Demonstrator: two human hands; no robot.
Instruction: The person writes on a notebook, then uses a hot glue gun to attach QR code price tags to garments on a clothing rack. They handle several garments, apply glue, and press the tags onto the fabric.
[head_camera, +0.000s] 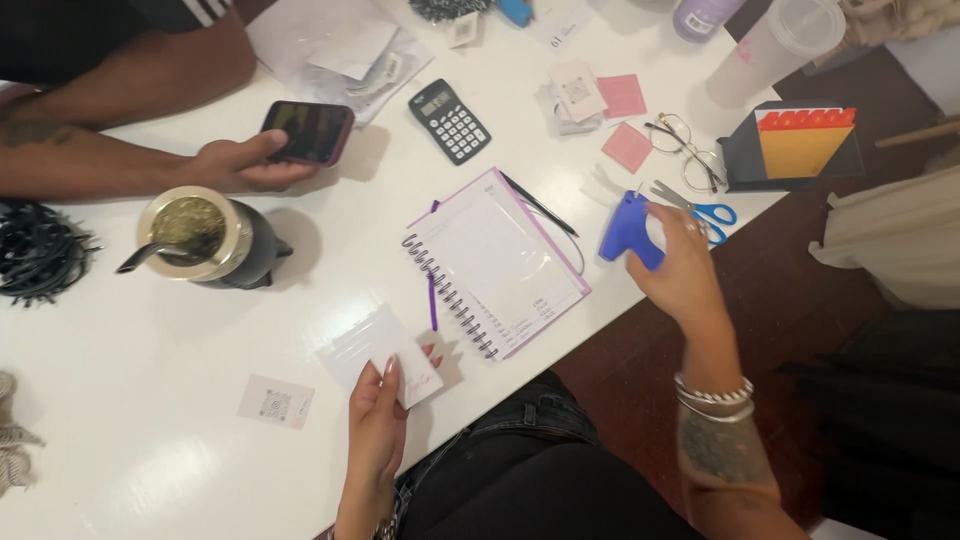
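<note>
The right hand (680, 270) hides the blue plastic tagging gun's (626, 228) grip; the lilac jar (702, 15) is cut off by the top edge.

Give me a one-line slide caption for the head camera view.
Left hand holds a white card, right hand grips a blue tagging gun beside a spiral notebook.

left hand (378, 420): white card (385, 355) | right hand (680, 265): blue tagging gun (625, 228)

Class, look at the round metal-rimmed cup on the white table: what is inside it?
Inside the cup, greenish-yellow chopped herb fills it to the rim, and a metal straw sticks out at its left. The straw's lower end and anything beneath the herb are covered.
</note>
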